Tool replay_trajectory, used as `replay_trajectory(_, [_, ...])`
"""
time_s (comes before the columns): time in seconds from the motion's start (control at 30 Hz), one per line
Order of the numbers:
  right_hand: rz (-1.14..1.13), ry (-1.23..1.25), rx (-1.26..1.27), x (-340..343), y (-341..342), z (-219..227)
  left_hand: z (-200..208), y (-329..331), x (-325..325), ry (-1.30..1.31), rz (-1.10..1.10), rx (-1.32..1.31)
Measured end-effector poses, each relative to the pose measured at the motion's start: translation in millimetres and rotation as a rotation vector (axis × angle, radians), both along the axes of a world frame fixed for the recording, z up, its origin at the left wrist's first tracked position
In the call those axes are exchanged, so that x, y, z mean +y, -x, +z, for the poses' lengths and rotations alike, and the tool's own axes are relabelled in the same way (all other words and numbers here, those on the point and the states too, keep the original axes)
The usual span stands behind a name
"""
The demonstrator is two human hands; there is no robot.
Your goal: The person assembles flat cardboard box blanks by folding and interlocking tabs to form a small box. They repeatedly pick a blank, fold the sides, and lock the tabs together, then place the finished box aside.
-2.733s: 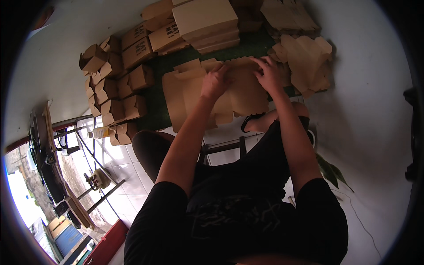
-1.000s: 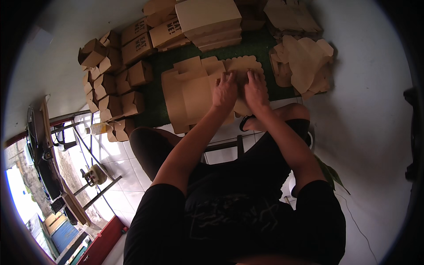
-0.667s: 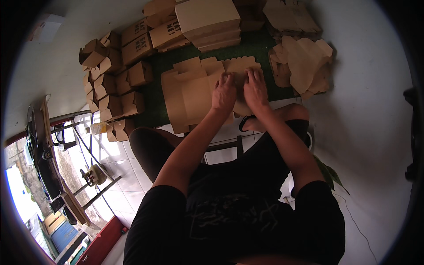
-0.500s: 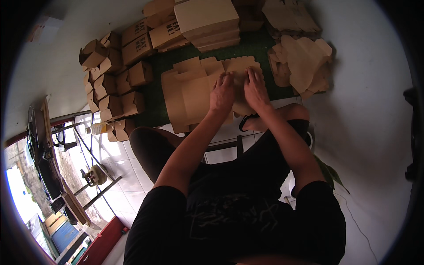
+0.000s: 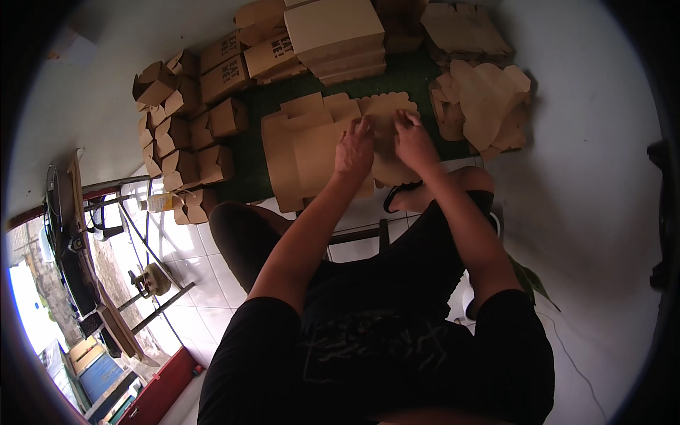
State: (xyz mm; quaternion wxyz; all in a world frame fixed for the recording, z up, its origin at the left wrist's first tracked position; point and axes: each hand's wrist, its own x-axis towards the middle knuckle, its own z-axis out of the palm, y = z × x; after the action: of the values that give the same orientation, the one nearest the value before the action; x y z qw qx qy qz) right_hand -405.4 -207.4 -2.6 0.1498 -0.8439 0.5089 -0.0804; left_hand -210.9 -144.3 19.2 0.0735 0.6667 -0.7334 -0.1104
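An unfolded brown cardboard box blank [image 5: 319, 152] lies flat in front of me, with creased panels and a scalloped flap on its right side. My left hand [image 5: 355, 147] rests on the blank's middle right, its fingers bent and drawn together on the cardboard near a fold. On the scalloped flap is my right hand [image 5: 416, 145], fingers curled and tips pinched together at the cardboard. What lies under the fingertips is hidden.
Folded small boxes [image 5: 173, 138] stand in rows at the left. Large lidded boxes [image 5: 336, 32] are stacked at the back. Flat blanks [image 5: 489, 99] pile up at the right on the green mat [image 5: 248, 159]. A bottle [image 5: 157, 203] stands near the left edge.
My right hand's fingers, straighter before, are now more bent and have shifted slightly on the flap. My left hand stays nearly in place. The blank looks the same.
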Motion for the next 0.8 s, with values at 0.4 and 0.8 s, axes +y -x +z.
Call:
replay_trajectory(0.4, [0.177, -0.042, -0.202, 36.3, 61.8, 31.1, 23.6, -22.6, 24.7, 0.015, 0.02, 0.368])
replay_trajectory(0.8, [-0.404, -0.141, -0.182, 35.0, 64.9, -5.6, -6.2, -204.5, 81.0, -0.013, 0.66, 0.212])
